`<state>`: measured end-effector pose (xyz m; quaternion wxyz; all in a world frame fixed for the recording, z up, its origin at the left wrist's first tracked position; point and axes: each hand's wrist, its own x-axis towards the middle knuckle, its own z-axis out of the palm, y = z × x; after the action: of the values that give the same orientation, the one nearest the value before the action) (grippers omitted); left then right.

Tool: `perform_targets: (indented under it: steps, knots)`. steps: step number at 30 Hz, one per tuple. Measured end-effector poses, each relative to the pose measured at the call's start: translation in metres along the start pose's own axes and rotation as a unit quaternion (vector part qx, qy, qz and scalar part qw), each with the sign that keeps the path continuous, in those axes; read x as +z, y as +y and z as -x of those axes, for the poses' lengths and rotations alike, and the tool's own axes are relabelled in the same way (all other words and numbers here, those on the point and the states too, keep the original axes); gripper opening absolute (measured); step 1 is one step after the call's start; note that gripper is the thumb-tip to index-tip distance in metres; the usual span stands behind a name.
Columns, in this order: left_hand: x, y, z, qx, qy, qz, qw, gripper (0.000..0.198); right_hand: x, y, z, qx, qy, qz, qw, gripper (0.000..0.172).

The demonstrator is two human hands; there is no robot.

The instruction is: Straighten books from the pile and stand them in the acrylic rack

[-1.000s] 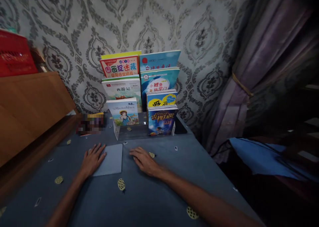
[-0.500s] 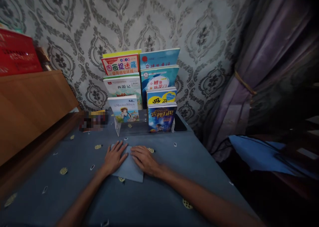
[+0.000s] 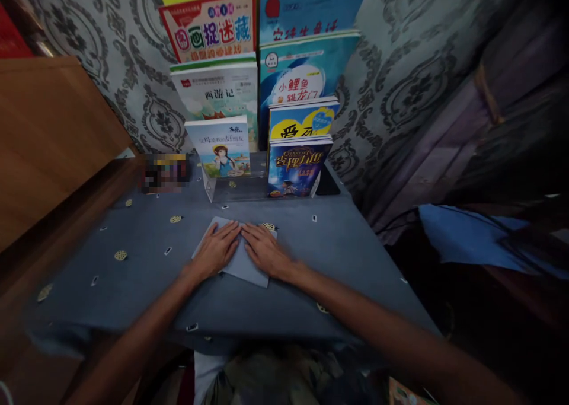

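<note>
A light grey-blue piece of paper (image 3: 245,267) lies flat on the cloth-covered table, its corners showing around my hands. My left hand (image 3: 217,248) rests palm down on its left part, fingers stretched out. From the other side, my right hand (image 3: 267,252) presses flat on the right part, fingers extended. The fingertips of both hands come close together near the paper's far edge. Whether the paper has a fold under my hands I cannot tell.
Beyond the paper, a clear stand (image 3: 235,190) holds several books, among them a dark blue book (image 3: 296,168). A dark flat object (image 3: 328,181) lies to its right. A wooden cabinet (image 3: 48,138) borders the left; a curtain (image 3: 471,138) hangs at the right.
My view has tilted down and closer. My left hand has moved right over the paper, toward my right hand. The paper's far right corner now shows beside my right hand.
</note>
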<state>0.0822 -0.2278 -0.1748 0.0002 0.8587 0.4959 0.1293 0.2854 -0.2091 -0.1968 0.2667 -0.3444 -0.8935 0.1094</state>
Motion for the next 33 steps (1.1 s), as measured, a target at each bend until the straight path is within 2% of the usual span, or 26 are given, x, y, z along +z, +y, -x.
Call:
perform_targets:
  steps: [8, 13, 17, 19, 21, 24, 27, 30, 33]
  knots:
    - [-0.011, -0.029, 0.003, -0.106, -0.001, -0.04, 0.994, 0.046, -0.005, 0.0, 0.0, 0.002, -0.018, -0.005, 1.0, 0.04]
    - [-0.011, -0.031, 0.001, -0.101, 0.006, -0.046, 0.994, 0.046, -0.006, 0.005, -0.001, 0.003, -0.016, -0.051, 0.999, 0.037]
    - [-0.011, -0.026, 0.001, -0.098, 0.011, -0.049, 0.994, 0.047, -0.013, 0.017, -0.005, 0.05, 0.02, -0.182, 0.982, 0.033]
    - [-0.011, -0.022, 0.0, -0.097, 0.014, -0.046, 0.994, 0.047, -0.017, 0.023, -0.009, 0.107, 0.042, -0.275, 0.955, 0.032]
    - [-0.009, -0.015, -0.002, -0.087, 0.014, -0.038, 0.995, 0.047, -0.02, 0.029, -0.014, 0.165, 0.063, -0.372, 0.911, 0.032]
    - [-0.006, 0.001, -0.007, -0.063, 0.005, -0.022, 0.998, 0.045, -0.02, 0.035, -0.02, 0.22, 0.099, -0.511, 0.825, 0.031]
    - [-0.003, 0.02, -0.014, -0.029, -0.019, -0.01, 0.999, 0.045, -0.019, 0.04, -0.024, 0.257, 0.112, -0.604, 0.746, 0.032]
    - [0.0, 0.04, -0.023, 0.003, -0.04, 0.002, 0.999, 0.045, -0.023, 0.046, -0.026, 0.276, 0.11, -0.645, 0.704, 0.037]
    - [0.004, 0.058, -0.032, 0.028, -0.047, 0.017, 0.998, 0.045, -0.029, 0.051, -0.026, 0.283, 0.116, -0.656, 0.69, 0.042]
